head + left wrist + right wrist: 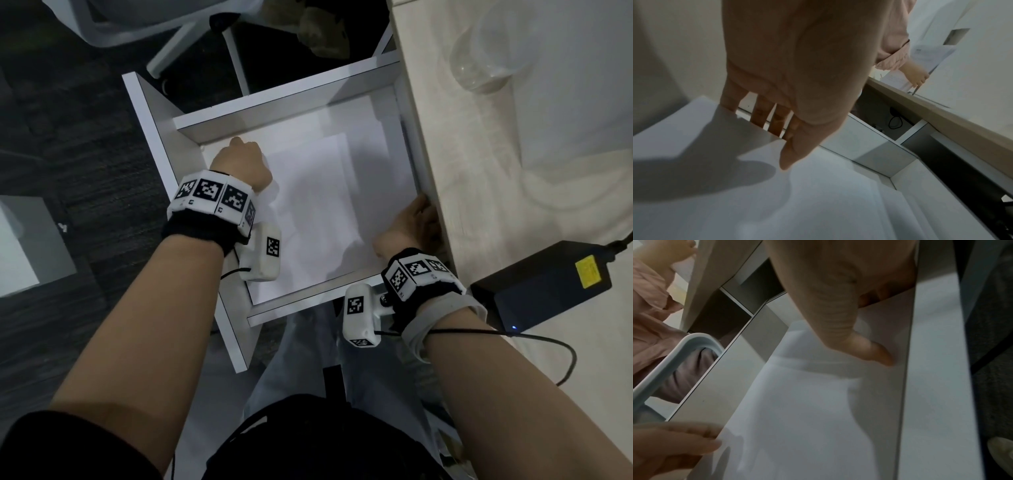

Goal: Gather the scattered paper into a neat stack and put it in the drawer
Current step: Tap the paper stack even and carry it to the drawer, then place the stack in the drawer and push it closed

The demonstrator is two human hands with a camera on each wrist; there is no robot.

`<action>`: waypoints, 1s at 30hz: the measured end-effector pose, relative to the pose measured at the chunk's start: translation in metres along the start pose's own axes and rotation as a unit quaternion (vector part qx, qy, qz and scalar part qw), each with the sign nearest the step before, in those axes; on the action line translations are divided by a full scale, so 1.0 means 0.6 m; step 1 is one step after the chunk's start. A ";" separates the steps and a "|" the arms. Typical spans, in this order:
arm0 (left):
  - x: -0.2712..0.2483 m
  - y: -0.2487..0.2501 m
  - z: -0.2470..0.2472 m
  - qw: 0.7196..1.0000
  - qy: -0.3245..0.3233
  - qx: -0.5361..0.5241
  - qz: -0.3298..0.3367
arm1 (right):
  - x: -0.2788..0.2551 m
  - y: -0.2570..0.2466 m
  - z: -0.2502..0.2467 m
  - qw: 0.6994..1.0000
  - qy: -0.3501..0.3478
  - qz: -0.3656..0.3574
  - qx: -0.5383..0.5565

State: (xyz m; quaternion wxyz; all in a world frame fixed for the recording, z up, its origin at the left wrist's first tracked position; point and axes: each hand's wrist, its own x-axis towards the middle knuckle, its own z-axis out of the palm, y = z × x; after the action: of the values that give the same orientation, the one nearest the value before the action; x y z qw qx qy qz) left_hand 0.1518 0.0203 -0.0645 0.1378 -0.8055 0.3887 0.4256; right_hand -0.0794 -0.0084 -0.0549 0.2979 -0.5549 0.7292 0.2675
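A stack of white paper (318, 205) lies inside the open white drawer (274, 102), filling most of its floor. My left hand (241, 161) is at the stack's far left corner. In the left wrist view its fingers (760, 113) reach under the paper's edge (818, 203) while the thumb (789, 159) lies on top. My right hand (414, 222) grips the stack's right edge against the drawer's side by the desk. Its thumb (869, 350) presses on the paper (807, 418), and its fingers are mostly hidden behind the sheet.
The wooden desk top (513, 171) overhangs the drawer on the right. It carries a black power adapter (541, 284) with its cable and a clear plastic item (486, 58). A white chair base (171, 44) stands beyond the drawer. Another person's pink sleeve (896, 48) shows by the desk.
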 end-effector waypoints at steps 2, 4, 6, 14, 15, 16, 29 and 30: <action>-0.006 0.005 0.000 1.000 -0.011 -0.005 -0.016 | -0.007 -0.002 -0.002 1.000 -0.026 0.011 0.005; -0.014 0.007 0.008 1.000 -0.012 0.000 -0.029 | -0.013 0.000 -0.004 0.999 -0.033 0.009 0.000; -0.023 0.008 0.019 0.999 -0.006 0.011 -0.035 | -0.018 0.002 -0.004 0.999 -0.047 0.001 -0.004; -0.039 0.008 0.032 0.999 0.014 -0.004 -0.038 | -0.028 0.008 -0.009 0.998 -0.052 -0.016 -0.015; -0.038 0.007 0.032 0.999 0.016 -0.009 -0.038 | -0.028 0.009 -0.010 0.998 -0.054 -0.015 -0.019; -0.037 0.007 0.031 0.999 0.019 -0.013 -0.039 | -0.029 0.009 -0.011 0.998 -0.057 -0.014 -0.023; -0.056 0.005 0.024 0.995 0.079 -0.058 -0.018 | -0.039 0.005 -0.009 0.994 -0.096 -0.019 0.038; -0.061 0.004 0.023 0.992 0.097 -0.081 -0.003 | -0.042 0.004 -0.010 0.994 -0.096 -0.027 0.053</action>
State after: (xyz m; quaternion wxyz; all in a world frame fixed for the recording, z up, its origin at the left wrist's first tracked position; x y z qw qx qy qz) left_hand 0.1300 0.0446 -0.0436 0.0355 -0.8528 0.3620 0.3748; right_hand -0.0772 0.0041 -0.0320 0.4022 -0.5294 0.6956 0.2723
